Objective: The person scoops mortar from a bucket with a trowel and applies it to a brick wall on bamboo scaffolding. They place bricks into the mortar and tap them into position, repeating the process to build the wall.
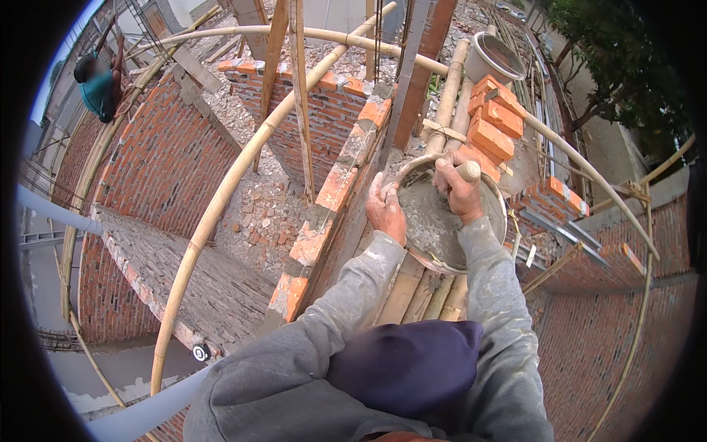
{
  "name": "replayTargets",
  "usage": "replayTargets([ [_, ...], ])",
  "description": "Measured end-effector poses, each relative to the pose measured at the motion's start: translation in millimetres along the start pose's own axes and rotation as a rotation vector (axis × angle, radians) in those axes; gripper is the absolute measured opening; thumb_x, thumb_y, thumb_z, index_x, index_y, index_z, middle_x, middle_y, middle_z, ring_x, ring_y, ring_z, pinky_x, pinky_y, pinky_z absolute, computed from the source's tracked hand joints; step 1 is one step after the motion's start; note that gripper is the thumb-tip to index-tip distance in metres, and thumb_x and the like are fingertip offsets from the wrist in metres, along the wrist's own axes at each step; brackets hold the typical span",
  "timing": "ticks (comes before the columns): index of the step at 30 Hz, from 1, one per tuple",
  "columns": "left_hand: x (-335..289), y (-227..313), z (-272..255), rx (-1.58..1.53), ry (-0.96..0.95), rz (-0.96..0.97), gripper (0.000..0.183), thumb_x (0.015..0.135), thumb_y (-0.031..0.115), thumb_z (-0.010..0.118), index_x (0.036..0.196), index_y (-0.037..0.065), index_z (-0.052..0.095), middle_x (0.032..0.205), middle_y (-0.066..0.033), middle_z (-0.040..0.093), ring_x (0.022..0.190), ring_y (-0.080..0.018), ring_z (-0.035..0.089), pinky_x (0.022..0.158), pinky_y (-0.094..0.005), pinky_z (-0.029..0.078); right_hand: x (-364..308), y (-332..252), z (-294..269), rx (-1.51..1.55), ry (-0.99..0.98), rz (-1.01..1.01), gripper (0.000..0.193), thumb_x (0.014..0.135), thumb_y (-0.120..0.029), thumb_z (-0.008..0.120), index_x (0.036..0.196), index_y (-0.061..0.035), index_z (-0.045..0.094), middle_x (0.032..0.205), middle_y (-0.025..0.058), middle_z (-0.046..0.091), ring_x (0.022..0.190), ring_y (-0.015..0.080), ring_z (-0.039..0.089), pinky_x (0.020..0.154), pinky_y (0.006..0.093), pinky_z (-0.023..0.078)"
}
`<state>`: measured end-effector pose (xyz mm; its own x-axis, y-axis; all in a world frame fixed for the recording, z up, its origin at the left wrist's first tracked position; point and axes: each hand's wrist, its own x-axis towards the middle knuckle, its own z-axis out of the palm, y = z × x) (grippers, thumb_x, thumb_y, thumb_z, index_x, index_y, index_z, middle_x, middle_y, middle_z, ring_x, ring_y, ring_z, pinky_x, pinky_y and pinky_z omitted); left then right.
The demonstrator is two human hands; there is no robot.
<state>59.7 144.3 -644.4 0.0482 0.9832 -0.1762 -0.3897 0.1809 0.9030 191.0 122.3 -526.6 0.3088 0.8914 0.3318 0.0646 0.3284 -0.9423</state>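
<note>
A round basin (498, 221) of wet grey mortar (434, 221) rests on bamboo poles in front of me. My right hand (459, 190) is over the mortar, fingers wrapped round the pale wooden handle of a trowel (469, 171); its blade is hidden below the hand. At the basin's left rim is my left hand (387, 209), with its fingers curled against the edge and smeared with mortar. Just beyond the basin, a small stack of orange bricks (495, 121) lies on the bamboo.
Left of the basin runs an unfinished brick wall (324, 210) with a string along it. Bamboo scaffold poles (221, 188) curve around me. A second bucket (497, 57) stands behind the bricks. Bamboo slats (412, 291) lie beneath the basin. Another person (103, 85) is far left.
</note>
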Motion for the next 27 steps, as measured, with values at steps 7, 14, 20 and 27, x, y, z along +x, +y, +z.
replayTargets([
  [7,15,-6,-20,-0.141,0.015,-0.051,0.059,0.107,-0.003,0.059,0.162,-0.009,0.039,0.137,-0.0212,0.069,0.125,-0.022,0.066,0.109,-0.0339,0.052,-17,-55,-13,-0.083,-0.036,-0.091,0.041,0.103,-0.025,0.072,0.069,-0.0089,0.054,0.057,-0.0015,0.051,0.052,0.0095,0.048,0.052,0.0297,0.04],
  [14,6,1,-15,-0.188,0.013,-0.057,0.052,0.11,0.0,0.054,0.16,-0.009,0.043,0.138,-0.0206,0.068,0.123,-0.0227,0.067,0.108,-0.0346,0.053,-14,-128,-65,0.134,0.475,-0.334,0.037,0.108,-0.017,0.071,0.076,-0.0085,0.056,0.06,0.0028,0.057,0.051,0.0103,0.052,0.052,0.0301,0.049],
  [20,4,14,-3,-0.103,0.069,-0.028,0.05,0.108,-0.003,0.05,0.158,-0.01,0.045,0.14,-0.022,0.068,0.124,-0.0239,0.068,0.109,-0.0348,0.053,15,-8,-49,-0.058,0.917,-0.169,0.033,0.104,-0.009,0.073,0.074,-0.0062,0.061,0.068,0.0024,0.062,0.053,0.0107,0.057,0.05,0.0305,0.048],
  [27,6,9,-8,-0.138,0.045,-0.033,0.05,0.109,-0.003,0.05,0.158,-0.01,0.046,0.142,-0.024,0.067,0.122,-0.025,0.069,0.107,-0.0352,0.054,-15,-50,-63,-0.064,0.505,-0.226,0.04,0.105,-0.019,0.075,0.071,-0.0065,0.058,0.056,0.0,0.056,0.049,0.0081,0.053,0.05,0.0288,0.045],
])
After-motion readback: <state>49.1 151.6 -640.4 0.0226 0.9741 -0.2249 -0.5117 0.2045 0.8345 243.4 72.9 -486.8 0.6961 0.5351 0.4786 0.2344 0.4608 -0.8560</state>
